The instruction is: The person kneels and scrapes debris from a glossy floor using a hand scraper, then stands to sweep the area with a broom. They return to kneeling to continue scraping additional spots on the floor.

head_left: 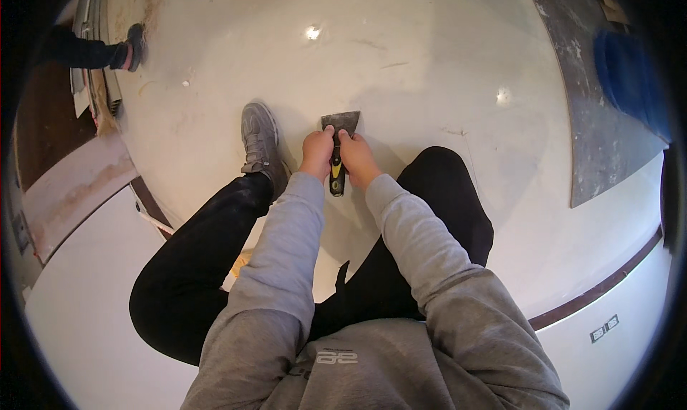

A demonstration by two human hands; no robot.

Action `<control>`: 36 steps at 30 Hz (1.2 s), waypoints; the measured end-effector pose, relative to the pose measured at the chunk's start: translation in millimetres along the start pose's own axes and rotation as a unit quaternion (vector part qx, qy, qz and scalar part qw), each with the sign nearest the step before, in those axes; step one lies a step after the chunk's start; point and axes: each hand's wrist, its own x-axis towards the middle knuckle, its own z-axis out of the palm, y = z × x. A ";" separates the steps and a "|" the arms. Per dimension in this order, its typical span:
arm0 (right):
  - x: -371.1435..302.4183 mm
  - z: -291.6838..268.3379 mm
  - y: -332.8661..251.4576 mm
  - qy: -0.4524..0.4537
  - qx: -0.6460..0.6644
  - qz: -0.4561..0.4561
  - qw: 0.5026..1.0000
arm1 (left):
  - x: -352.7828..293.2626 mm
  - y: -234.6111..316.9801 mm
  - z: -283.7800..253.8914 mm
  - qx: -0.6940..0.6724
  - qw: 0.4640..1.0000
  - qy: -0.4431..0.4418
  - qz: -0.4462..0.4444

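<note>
Both my hands hold one scraper (338, 156) with a wide grey blade and a black and yellow handle. My left hand (317, 154) grips it from the left side, thumb up near the base of the blade. From the right side, my right hand (359, 159) closes on it in the same way, its thumb beside the other. The blade points away from me, low over the pale, glossy floor (429, 74); whether its edge touches the floor I cannot tell. The handle's end sticks out toward me between my wrists.
My grey shoe (261, 142) stands left of the scraper. Another person's leg and dark shoe (134, 46) show at the far left, by stacked boards (93, 45). At right lie a dark grey sheet (594, 124) and a blue object (633, 81). White walls (107, 303) flank me.
</note>
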 end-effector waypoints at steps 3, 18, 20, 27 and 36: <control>-16.6 3.6 -3.9 -0.020 -0.022 -0.041 0.999 | 4.6 3.3 7.7 -0.136 0.989 -0.015 -0.050; -84.0 -4.2 -41.5 -0.003 -0.185 0.005 0.983 | -14.5 33.8 26.2 -0.157 0.983 -0.025 -0.088; -84.4 -1.8 -41.4 -0.021 -0.198 -0.003 0.980 | -6.5 30.2 21.4 -0.099 0.992 -0.014 -0.075; -71.9 -5.1 -32.9 0.031 -0.282 -0.075 0.956 | 2.9 22.3 29.3 -0.004 1.000 0.029 0.004; -81.6 -5.7 -38.0 -0.002 -0.237 -0.035 0.971 | 20.0 10.8 31.1 -0.004 1.000 -0.002 -0.029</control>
